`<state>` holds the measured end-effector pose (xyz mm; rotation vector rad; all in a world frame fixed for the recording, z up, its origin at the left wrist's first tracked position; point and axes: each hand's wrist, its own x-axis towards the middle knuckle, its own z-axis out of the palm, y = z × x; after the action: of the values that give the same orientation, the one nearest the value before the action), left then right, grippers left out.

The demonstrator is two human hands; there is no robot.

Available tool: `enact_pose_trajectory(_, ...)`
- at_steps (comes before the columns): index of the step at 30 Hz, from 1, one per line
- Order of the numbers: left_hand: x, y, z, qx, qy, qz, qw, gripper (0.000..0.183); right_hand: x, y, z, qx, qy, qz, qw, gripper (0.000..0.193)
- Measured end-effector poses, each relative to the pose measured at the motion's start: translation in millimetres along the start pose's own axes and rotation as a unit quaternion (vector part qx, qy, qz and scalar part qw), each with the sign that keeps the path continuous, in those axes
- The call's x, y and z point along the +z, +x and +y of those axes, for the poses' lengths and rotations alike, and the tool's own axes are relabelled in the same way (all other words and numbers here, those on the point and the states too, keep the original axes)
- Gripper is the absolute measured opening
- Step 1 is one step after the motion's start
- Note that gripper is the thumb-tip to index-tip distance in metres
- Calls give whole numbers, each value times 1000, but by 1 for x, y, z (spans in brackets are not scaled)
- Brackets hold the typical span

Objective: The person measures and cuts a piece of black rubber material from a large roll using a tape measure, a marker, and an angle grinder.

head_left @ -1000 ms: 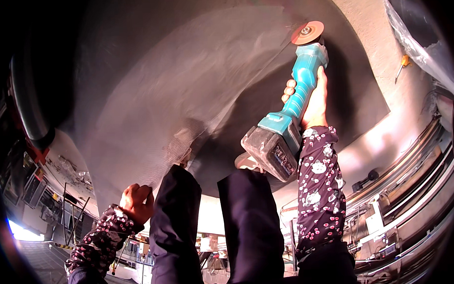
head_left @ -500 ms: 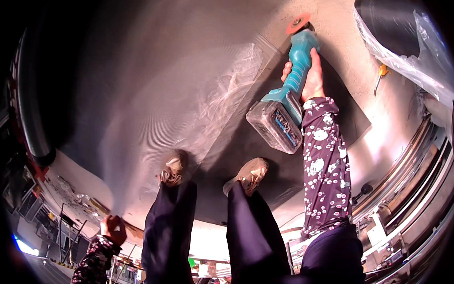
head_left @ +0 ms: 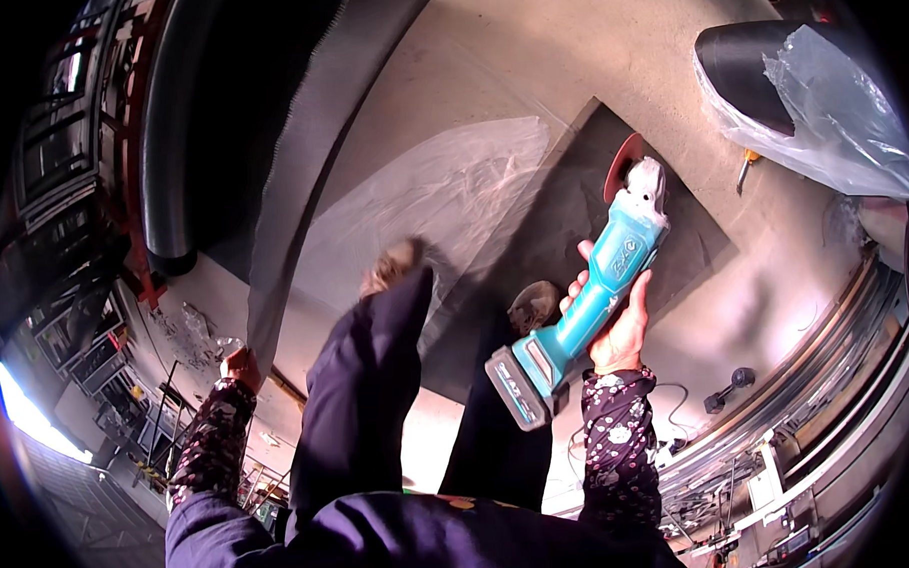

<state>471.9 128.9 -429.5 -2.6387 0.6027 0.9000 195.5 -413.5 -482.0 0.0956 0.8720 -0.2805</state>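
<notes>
My right hand (head_left: 617,338) is wrapped round the teal body of a cordless angle grinder (head_left: 600,289). Its reddish disc (head_left: 623,168) points away from me, and the battery pack (head_left: 520,387) hangs at the near end. At lower left my left hand (head_left: 242,370) is closed on the near corner of a long dark ribbed sheet (head_left: 305,154). That sheet rises along the left, its edge finely toothed. Below the grinder a flat black mat (head_left: 572,195) lies on the floor. Beside it is crumpled clear plastic film (head_left: 441,184); one of my shoes (head_left: 394,264) is over it, blurred.
A thick black roll (head_left: 169,144) stands at the left by a red frame (head_left: 131,195). At far right is a black roll in clear plastic (head_left: 829,101), with a yellow-handled tool (head_left: 746,166) on the floor beside it. Long metal bars (head_left: 808,372) are stacked at lower right.
The dark sheet has swung left off the floor, baring the plastic film and more of the mat. The grinder has come nearer to me, its disc now seen more edge-on. My left foot has shifted.
</notes>
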Motion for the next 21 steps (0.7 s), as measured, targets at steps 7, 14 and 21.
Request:
enact_pose_trajectory(7,8,79,-38,136,335,-185,914,22,21,-53,26,20,-136,165,977,66)
enact_pose_trajectory(14,21,152,-95,168,126,-184,960,29,-4,-109,93,-14,-188,194,963,41)
enact_pose_trajectory(21,-72,213,-22,397,229,-193,868,31,-49,-151,241,15,-151,246,957,56)
